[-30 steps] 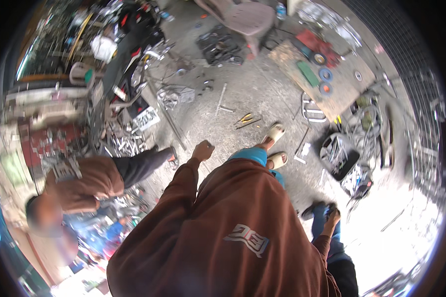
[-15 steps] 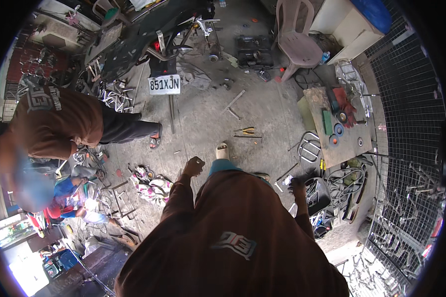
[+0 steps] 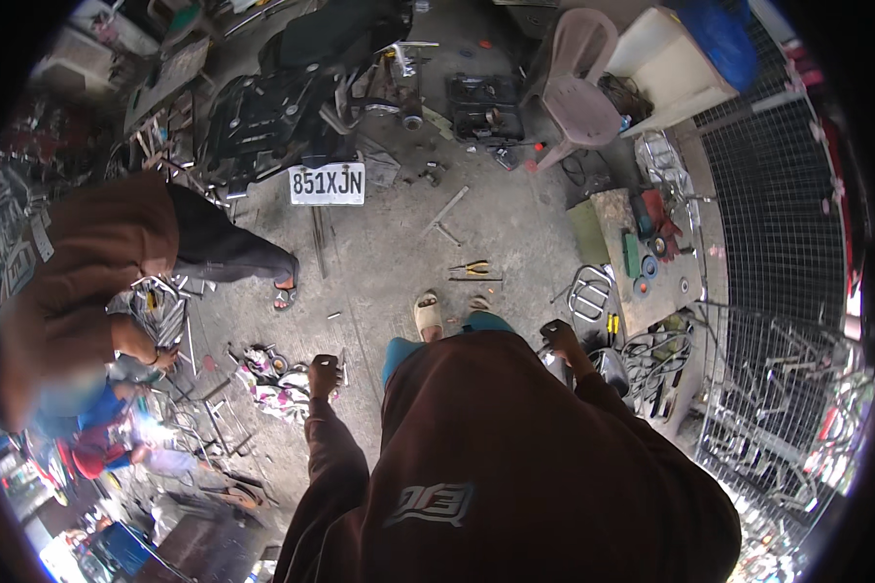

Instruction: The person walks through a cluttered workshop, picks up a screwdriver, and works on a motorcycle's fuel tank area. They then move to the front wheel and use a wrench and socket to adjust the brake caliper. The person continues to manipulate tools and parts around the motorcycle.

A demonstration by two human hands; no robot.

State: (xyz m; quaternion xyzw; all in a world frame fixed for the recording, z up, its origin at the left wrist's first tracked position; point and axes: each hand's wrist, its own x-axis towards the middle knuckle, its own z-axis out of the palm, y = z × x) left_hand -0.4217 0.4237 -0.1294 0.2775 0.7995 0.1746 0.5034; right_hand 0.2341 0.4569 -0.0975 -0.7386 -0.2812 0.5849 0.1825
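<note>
Dim middle, white glare lower left, fisheye-bent edges.

A chair (image 3: 580, 112) stands across from me, a black case (image 3: 467, 124) beside it on the concrete floor (image 3: 379, 238). Pliers (image 3: 475, 267) lie next to a thin rod (image 3: 475, 280). Near the mesh (image 3: 758, 185), a board (image 3: 642, 309) carries red gloves (image 3: 655, 208), a green block (image 3: 632, 255) and some discs (image 3: 649, 265). There's a blue bag (image 3: 717, 44) by a pale cabinet (image 3: 653, 66), a white plate (image 3: 327, 185) at the end of a dark frame (image 3: 262, 121), and a co-worker (image 3: 117, 228) in brown.
</note>
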